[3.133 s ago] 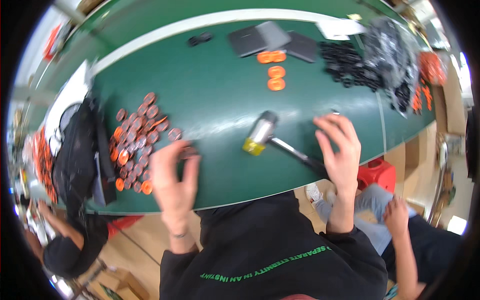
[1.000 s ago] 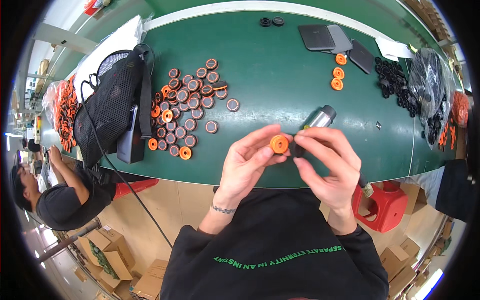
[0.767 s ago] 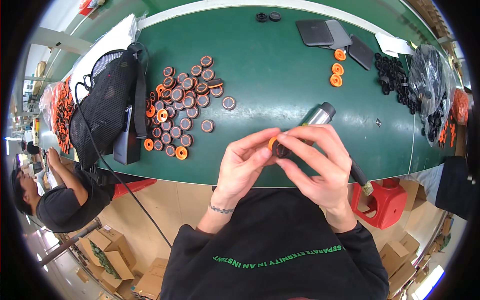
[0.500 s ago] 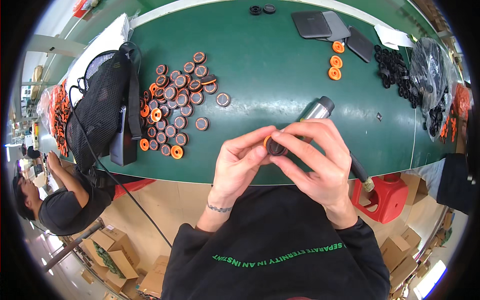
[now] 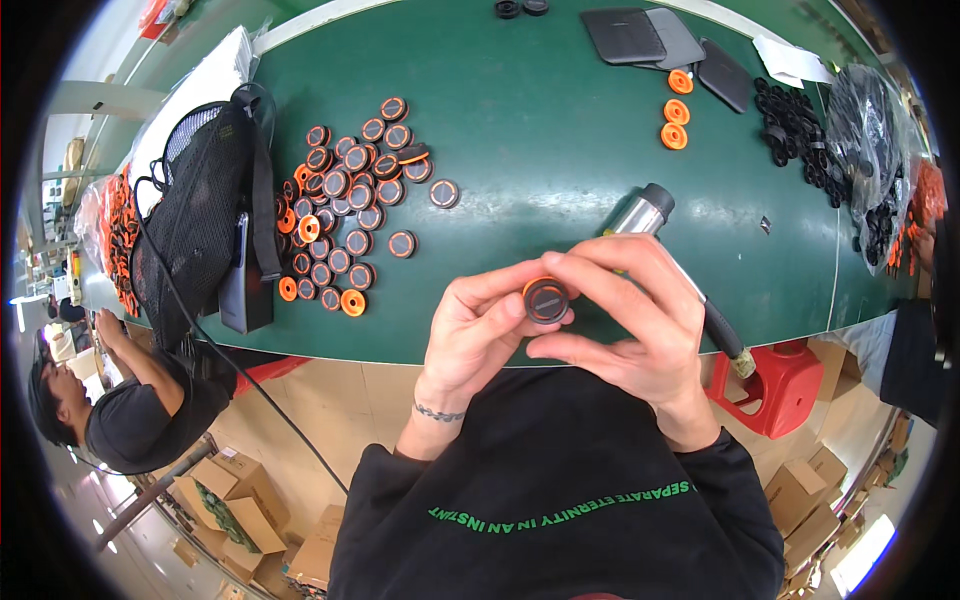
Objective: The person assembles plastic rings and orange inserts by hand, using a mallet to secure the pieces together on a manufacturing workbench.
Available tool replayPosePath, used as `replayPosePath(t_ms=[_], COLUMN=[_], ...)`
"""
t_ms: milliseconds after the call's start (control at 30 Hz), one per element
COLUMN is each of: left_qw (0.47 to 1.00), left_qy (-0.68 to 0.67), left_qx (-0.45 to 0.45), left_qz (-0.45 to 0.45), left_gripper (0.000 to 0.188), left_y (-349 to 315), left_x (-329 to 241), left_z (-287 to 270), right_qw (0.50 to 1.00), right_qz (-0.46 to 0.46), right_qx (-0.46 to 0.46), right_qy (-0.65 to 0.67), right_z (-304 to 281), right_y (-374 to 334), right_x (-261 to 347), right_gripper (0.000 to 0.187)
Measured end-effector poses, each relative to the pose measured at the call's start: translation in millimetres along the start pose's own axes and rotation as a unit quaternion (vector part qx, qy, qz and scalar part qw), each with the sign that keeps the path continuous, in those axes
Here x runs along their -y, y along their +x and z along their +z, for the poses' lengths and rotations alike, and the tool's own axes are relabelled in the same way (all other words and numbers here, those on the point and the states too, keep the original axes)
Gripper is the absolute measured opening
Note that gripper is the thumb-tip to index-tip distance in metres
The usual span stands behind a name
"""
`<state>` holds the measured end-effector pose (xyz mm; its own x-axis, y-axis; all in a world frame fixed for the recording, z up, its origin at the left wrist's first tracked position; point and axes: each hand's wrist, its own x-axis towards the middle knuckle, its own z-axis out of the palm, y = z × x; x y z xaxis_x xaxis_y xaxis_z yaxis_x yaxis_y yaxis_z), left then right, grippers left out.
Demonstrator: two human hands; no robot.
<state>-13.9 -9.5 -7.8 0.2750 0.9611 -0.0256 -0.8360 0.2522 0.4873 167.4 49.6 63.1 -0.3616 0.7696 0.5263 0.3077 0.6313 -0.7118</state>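
Black and orange, the round cap [image 5: 546, 302] sat above the green table's [image 5: 520, 120] near edge, its dark face up, pinched between your left hand's [image 5: 475, 325] thumb and fingers. Your right hand [image 5: 635, 320] was loosely curved, its thumb clear below the cap and its forefinger by the upper rim; whether that fingertip touched, I cannot tell. Handling it well probably called for a steady left pinch and even pressure around the rim, since a one-sided push could have tilted the black face against the orange.

You had one cap in hand and one mallet [image 5: 634, 217] just beyond your right fingers. Farther off lay three orange wheels [image 5: 677, 110], three flat dark pads [image 5: 625, 37] and two black discs [image 5: 521, 8]. The heap of black-and-orange caps [image 5: 337, 184] on your left overlapped too much for an exact count, as did the small black parts [image 5: 790, 125] on your right.
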Motion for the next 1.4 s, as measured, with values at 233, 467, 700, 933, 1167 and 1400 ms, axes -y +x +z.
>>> replayPosePath(t_ms=[233,467,700,933,1167,1400], left_qw=[0.998,0.994,0.965,0.913,0.919,0.566], left_qy=[0.046,0.085,0.232,0.381,0.371,0.801], left_qx=[-0.034,-0.052,-0.087,-0.068,-0.072,-0.129], left_qz=[0.001,0.049,0.084,0.132,0.109,0.146], left_gripper=[0.042,0.040,0.047,0.032,0.025,0.030], left_y=[0.1,3.5,-0.6,-3.1,3.0,22.1], left_x=[2.5,6.6,9.7,6.0,4.5,-10.2], left_z=[3.9,12.9,21.2,34.2,41.0,34.8], right_qw=[1.000,0.999,0.974,0.961,0.945,0.946], right_qz=[-0.017,-0.020,0.156,0.156,0.201,0.192], right_qx=[-0.001,-0.004,0.016,-0.021,0.004,0.017], right_qy=[0.003,-0.035,0.165,0.225,0.259,-0.261], right_z=[3.2,3.2,-0.8,1.7,-14.7,-44.6], right_y=[-8.8,-14.6,-21.4,-35.0,-37.8,-51.5], right_x=[-8.6,-15.0,-2.0,-6.5,-6.8,-22.7], right_gripper=[0.045,0.046,0.050,0.030,0.033,0.042])
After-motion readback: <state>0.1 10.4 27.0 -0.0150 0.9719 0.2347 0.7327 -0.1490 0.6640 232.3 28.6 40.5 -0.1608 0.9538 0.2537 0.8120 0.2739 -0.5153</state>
